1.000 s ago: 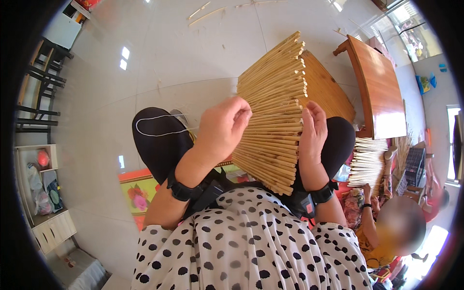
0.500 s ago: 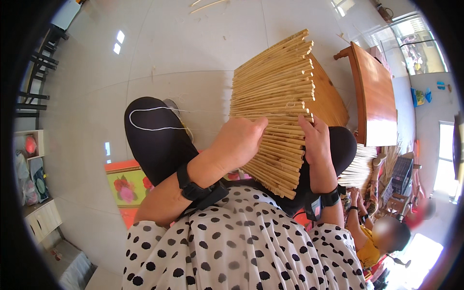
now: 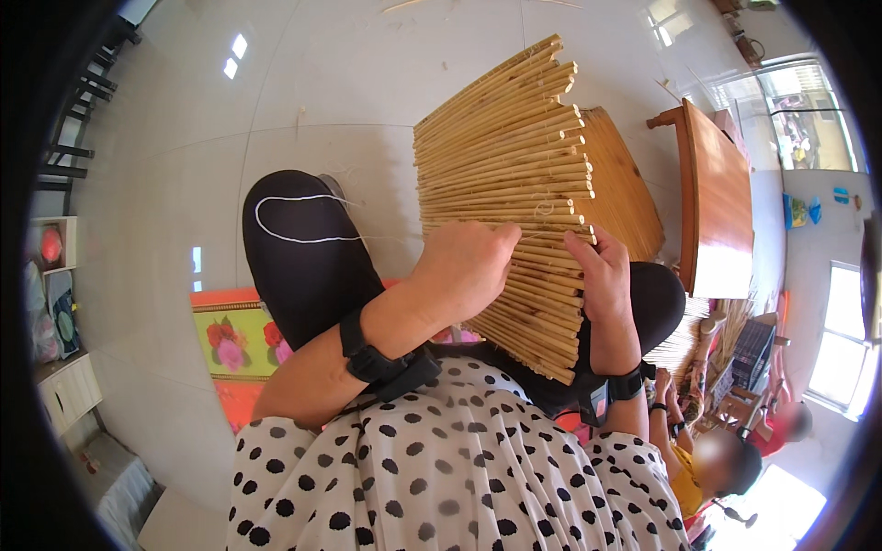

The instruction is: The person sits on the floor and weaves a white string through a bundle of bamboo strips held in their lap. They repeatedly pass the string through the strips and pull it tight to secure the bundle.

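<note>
A mat of pale yellow reed stalks point(image 3: 501, 138), bound side by side with thin thread, lies across my lap, its cut ends facing right. My left hand point(image 3: 469, 266) is closed over the middle of the mat, fingertips pinched at a thin thread there. From that hand a white string point(image 3: 308, 241) runs left and loops over my left knee. My right hand point(image 3: 606, 275) grips the right edge of the mat, with thumb and fingers around the stalk ends. A small tangle of thread point(image 3: 544, 209) sits on the stalks just above the hands. What lies inside my left fist is hidden.
A wooden board point(image 3: 620, 184) is behind the mat, and a wooden table point(image 3: 712, 193) stands to the right. A co-worker in yellow point(image 3: 684, 468) works at lower right by another bundle of stalks point(image 3: 675, 342). A flowered red panel point(image 3: 230, 344) lies at left below my knee.
The mat's upper part has shifted slightly left and up in the picture. The thread stretched between my hands shows less, and the white string loop on my knee has become shorter and narrower.
</note>
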`<state>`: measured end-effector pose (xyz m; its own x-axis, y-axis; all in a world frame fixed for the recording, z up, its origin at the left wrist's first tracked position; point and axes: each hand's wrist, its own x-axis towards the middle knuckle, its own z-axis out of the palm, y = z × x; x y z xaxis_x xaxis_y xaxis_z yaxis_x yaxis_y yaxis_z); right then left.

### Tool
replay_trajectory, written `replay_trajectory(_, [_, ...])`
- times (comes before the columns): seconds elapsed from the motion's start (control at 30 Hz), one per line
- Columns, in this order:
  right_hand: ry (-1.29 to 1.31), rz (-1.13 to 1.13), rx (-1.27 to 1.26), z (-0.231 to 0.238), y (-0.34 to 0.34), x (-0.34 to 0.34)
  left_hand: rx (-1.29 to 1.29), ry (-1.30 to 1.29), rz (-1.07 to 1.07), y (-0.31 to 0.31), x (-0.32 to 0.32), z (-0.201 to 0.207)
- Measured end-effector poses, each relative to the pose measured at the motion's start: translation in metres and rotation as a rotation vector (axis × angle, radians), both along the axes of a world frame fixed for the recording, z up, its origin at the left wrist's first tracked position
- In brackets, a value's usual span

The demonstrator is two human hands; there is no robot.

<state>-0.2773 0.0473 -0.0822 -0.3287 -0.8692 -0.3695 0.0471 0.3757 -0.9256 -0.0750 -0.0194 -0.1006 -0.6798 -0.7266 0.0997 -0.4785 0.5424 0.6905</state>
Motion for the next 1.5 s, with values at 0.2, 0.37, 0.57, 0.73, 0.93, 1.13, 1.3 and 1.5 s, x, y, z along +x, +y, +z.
replay_trajectory(0.2, [-0.015,0.007,0.009,-0.002,-0.001,-0.001,-0.009,0.032,0.020,0.001,-0.001,0.000])
replay_trajectory(0.37, [-0.051,0.010,-0.017,0.001,-0.003,0.003,-0.008,0.024,0.012,0.000,-0.001,0.001])
replay_trajectory(0.57, [-0.051,0.006,-0.001,0.001,-0.002,0.002,-0.019,0.012,0.030,0.000,-0.001,0.003])
replay_trajectory(0.73, [-0.056,0.003,0.006,0.002,-0.003,0.003,-0.037,0.020,0.036,0.000,-0.001,0.001])
replay_trajectory(0.93, [-0.067,0.018,0.003,0.005,-0.004,0.005,-0.053,0.044,0.037,-0.001,-0.001,0.000])
replay_trajectory(1.13, [-0.065,0.022,0.001,0.004,-0.004,0.005,-0.052,0.041,0.037,-0.001,-0.001,0.000])
replay_trajectory(1.3, [-0.070,0.015,0.013,0.006,-0.004,0.005,-0.058,0.038,0.038,0.000,-0.001,0.000])
replay_trajectory(1.5, [-0.052,0.014,-0.003,0.003,-0.003,0.004,-0.036,-0.002,0.030,0.000,0.000,0.004])
